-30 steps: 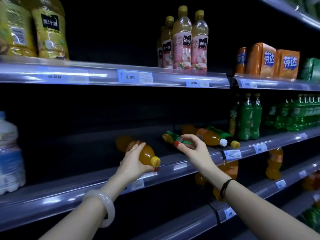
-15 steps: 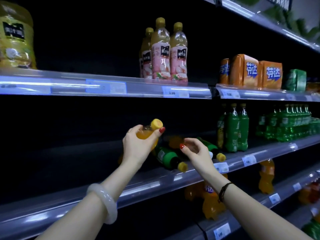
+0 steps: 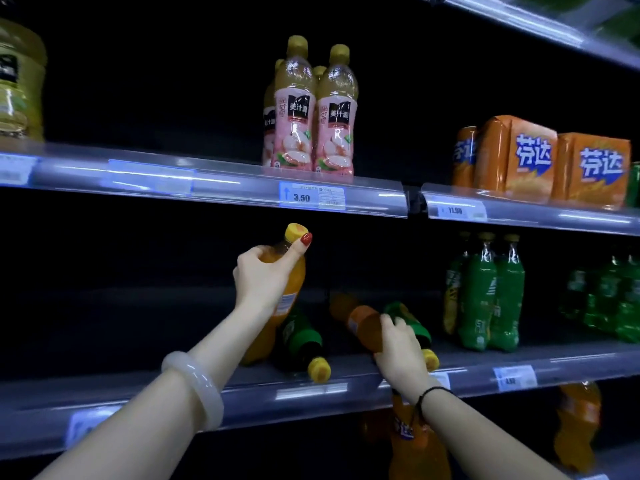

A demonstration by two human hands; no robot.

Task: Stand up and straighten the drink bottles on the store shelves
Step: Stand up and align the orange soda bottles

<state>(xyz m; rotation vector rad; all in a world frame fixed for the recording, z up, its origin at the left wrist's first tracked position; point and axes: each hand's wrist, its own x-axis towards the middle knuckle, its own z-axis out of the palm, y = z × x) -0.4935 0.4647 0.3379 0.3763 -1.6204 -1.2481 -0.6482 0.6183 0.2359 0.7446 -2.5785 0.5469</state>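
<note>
My left hand (image 3: 261, 277) grips an orange soda bottle (image 3: 289, 289) near its neck; it stands almost upright on the middle shelf (image 3: 346, 388), yellow cap up. Beside it a green bottle (image 3: 301, 341) lies on its side, yellow cap toward the shelf edge. My right hand (image 3: 401, 351) holds a second orange bottle (image 3: 360, 322) that lies on the shelf. Right behind this hand lies another green bottle (image 3: 412, 320), partly hidden.
Green bottles (image 3: 485, 292) stand upright to the right on the same shelf. The upper shelf carries pink juice bottles (image 3: 311, 116), orange packs (image 3: 540, 161) and a yellow jug (image 3: 19, 81). Orange bottles (image 3: 576, 424) stand on the shelf below.
My left hand has tipped its orange bottle from lying flat up to nearly upright. My right hand has moved from the green bottle onto the lying orange bottle.
</note>
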